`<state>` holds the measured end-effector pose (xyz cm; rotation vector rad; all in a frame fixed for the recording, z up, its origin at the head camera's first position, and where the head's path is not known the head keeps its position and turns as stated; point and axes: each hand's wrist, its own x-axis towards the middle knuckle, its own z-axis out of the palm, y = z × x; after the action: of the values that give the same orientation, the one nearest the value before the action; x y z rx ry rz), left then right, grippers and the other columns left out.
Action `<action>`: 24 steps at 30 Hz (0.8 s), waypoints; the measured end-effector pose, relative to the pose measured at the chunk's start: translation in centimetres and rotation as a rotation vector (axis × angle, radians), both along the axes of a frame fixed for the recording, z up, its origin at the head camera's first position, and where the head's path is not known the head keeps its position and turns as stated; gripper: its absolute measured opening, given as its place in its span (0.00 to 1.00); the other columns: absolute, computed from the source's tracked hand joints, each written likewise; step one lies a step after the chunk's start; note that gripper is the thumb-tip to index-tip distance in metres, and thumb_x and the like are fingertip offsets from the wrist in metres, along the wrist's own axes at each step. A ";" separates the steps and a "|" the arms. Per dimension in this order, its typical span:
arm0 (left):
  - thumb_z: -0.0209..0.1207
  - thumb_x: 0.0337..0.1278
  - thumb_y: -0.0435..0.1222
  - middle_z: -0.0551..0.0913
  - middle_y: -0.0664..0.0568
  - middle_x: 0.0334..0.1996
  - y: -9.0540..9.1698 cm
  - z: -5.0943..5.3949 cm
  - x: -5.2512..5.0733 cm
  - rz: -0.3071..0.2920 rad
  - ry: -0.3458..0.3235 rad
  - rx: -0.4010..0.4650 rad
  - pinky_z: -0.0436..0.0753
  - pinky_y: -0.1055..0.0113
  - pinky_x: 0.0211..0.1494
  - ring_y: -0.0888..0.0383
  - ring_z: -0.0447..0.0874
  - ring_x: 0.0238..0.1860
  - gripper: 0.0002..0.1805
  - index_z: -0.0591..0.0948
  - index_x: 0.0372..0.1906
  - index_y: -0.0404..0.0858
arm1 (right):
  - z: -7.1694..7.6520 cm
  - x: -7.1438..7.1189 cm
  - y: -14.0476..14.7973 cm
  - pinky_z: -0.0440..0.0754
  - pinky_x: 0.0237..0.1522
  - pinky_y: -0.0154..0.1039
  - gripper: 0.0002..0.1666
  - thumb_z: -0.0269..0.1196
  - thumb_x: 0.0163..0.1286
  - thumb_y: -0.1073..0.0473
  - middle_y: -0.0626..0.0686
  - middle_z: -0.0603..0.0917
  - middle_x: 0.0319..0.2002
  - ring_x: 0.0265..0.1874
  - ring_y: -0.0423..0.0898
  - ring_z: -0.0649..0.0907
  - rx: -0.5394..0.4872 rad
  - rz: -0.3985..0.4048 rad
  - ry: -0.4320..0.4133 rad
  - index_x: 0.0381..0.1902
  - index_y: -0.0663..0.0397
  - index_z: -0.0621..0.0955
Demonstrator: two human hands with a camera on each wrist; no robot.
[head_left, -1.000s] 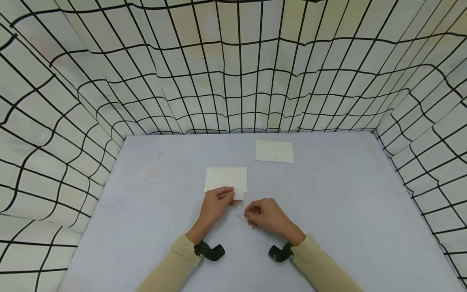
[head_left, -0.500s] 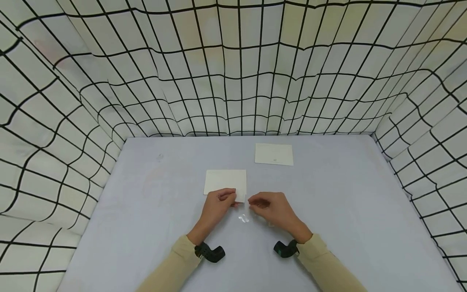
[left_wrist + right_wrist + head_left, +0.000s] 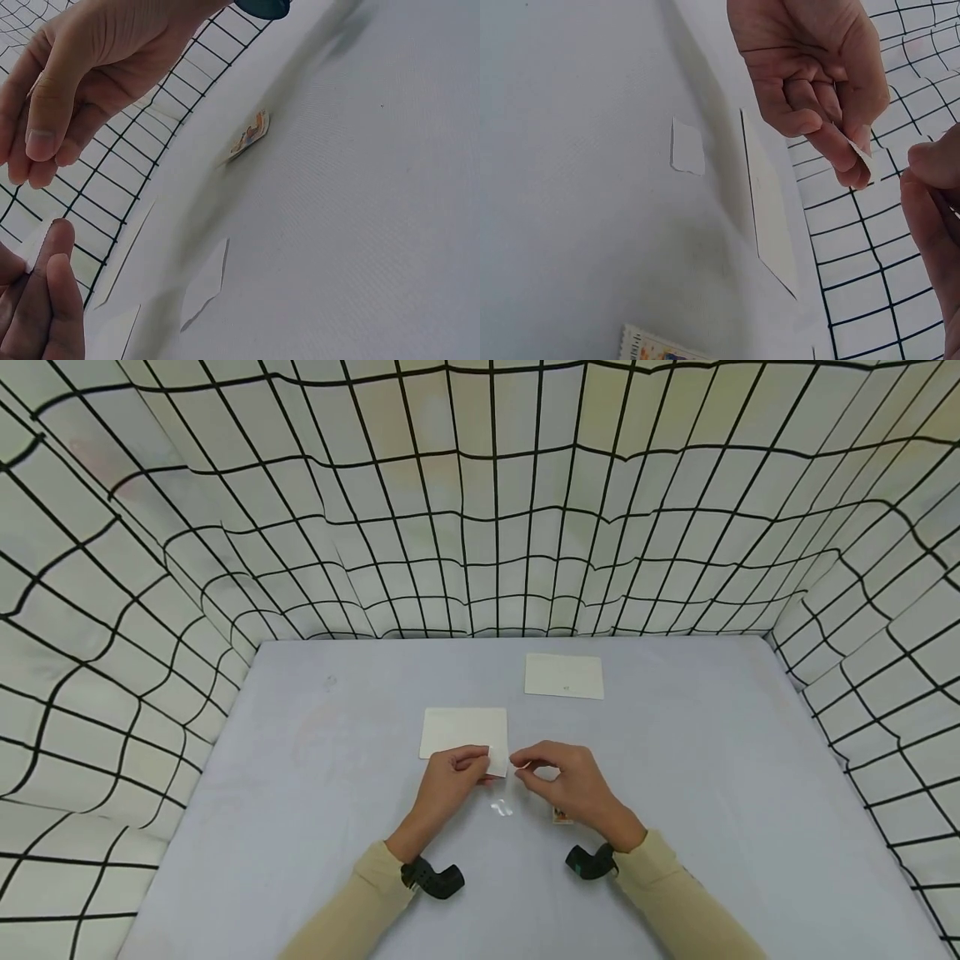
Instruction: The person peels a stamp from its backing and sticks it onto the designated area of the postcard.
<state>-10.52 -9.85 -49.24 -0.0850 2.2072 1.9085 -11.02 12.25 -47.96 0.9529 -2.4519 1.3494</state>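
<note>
My left hand [image 3: 452,781] pinches a small postage stamp [image 3: 861,159] between thumb and fingers. Its serrated edge shows in the right wrist view; in the head view a plain white face is up. Close by on the right, my right hand [image 3: 573,781] hovers with loosely curved fingers. Its thumb and index tips are near each other, and nothing shows between them. Below the hands, a small white paper scrap [image 3: 688,148] lies on the table. A printed stamp [image 3: 251,136] with an orange picture lies under the right hand, partly covered by it in the head view.
Just beyond the left hand lies a white envelope or card [image 3: 463,727]. A second similar card [image 3: 564,675] lies farther back to the right. White walls with a black grid [image 3: 510,527] enclose the pale table [image 3: 720,760] at the back and sides.
The right hand has let go of the thin paper scrap, which now lies on the table. It has shifted slightly right and forward. The left hand keeps holding the stamp, nearly still.
</note>
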 end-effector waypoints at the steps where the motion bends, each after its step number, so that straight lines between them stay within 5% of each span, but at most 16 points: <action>1: 0.60 0.70 0.32 0.92 0.35 0.44 0.0 0.0 0.0 -0.003 0.002 0.001 0.91 0.64 0.48 0.50 0.93 0.38 0.16 0.85 0.56 0.29 | 0.0 -0.1 0.0 0.90 0.44 0.35 0.14 0.74 0.61 0.69 0.51 0.93 0.42 0.36 0.42 0.91 0.005 0.005 0.021 0.45 0.56 0.89; 24: 0.58 0.72 0.33 0.89 0.32 0.52 -0.1 -0.3 0.1 -0.108 -0.029 0.061 0.90 0.67 0.49 0.44 0.93 0.43 0.19 0.81 0.61 0.25 | -0.6 -0.9 -0.6 0.88 0.46 0.30 0.17 0.78 0.53 0.71 0.49 0.93 0.39 0.41 0.42 0.90 0.168 0.097 0.353 0.42 0.56 0.90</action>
<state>-10.46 -9.99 -49.51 0.0161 2.0886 1.9023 -11.95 11.63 -48.52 1.2435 -2.2958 0.9142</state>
